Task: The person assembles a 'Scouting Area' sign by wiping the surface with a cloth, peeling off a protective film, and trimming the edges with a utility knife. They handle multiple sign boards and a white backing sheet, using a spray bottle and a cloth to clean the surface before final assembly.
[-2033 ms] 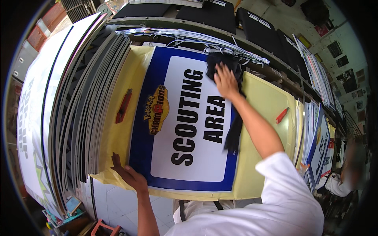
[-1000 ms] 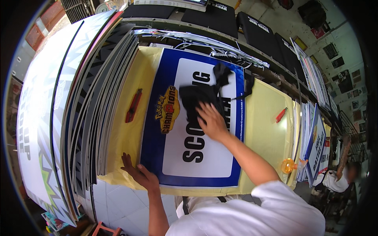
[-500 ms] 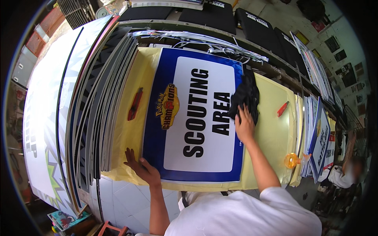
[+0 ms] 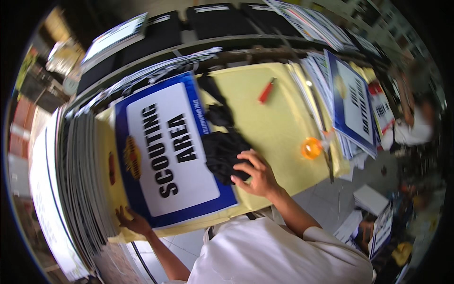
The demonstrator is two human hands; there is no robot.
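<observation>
A blue-bordered white sign board [image 4: 191,182] with black lettering and a yellow emblem lies flat on a yellow-covered table [image 4: 246,113]. A crumpled black cloth [image 4: 222,154] covers part of its right edge and trails toward the far side. My right hand [image 4: 257,176] rests at the near right of the cloth, fingers spread and tips touching it. By the board's near left corner, my left hand [image 4: 134,222] has its fingers apart and holds nothing.
A red cutter [image 4: 267,91] and an orange bottle [image 4: 312,148] are on the table's right; another red tool [image 4: 112,168] lies left of the board. Stacked panels [image 4: 85,180] line the left side. More signs [image 4: 352,102] lean at right, near another person [image 4: 414,125].
The view has swung right, so the board appears farther left. My right hand and the cloth have come down along the board's right edge toward me. My left hand remains near the left corner.
</observation>
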